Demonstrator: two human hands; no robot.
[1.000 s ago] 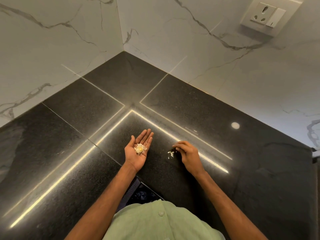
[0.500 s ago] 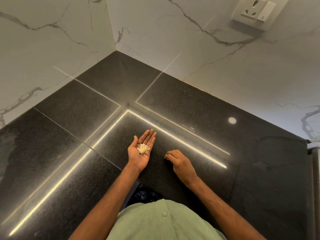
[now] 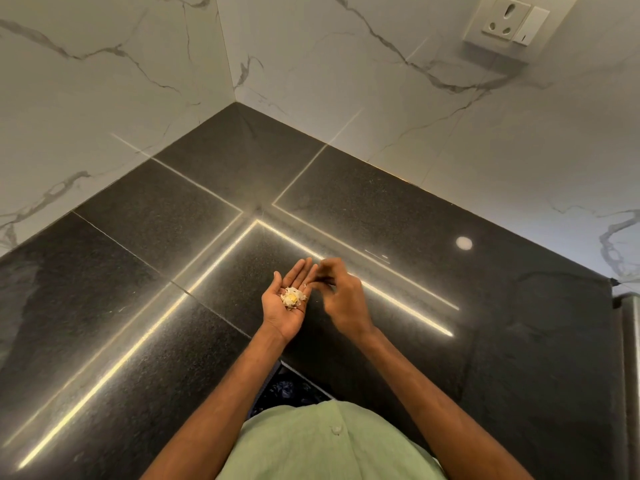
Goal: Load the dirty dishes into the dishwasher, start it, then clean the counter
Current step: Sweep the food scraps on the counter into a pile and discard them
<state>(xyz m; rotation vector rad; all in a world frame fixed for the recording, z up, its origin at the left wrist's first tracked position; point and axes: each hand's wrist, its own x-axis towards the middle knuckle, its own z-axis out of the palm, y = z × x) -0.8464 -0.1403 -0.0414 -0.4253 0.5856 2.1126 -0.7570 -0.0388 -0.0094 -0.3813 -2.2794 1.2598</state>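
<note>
My left hand [image 3: 277, 315] is held palm up over the black granite counter [image 3: 467, 358], fingers straight. A small heap of white and yellow food scraps [image 3: 292, 298] lies in the palm. My right hand [image 3: 343, 299] hovers just right of it, motion-blurred, its curled fingertips bunched together right at the left hand's fingers. A tiny white crumb [image 3: 305, 285] shows at those fingertips. The counter where the right hand was picking looks bare of crumbs.
Two white marble walls meet in the corner [image 3: 235, 102] behind the counter. A wall socket with a switch [image 3: 505, 22] sits at the upper right. A grey metal edge [image 3: 628, 341] borders the counter at the far right. Light strips reflect on the stone.
My right hand has lifted off the counter and swung left to the fingers of my left hand. The loose crumbs it was gathering no longer lie on the stone. My left hand stayed put.
</note>
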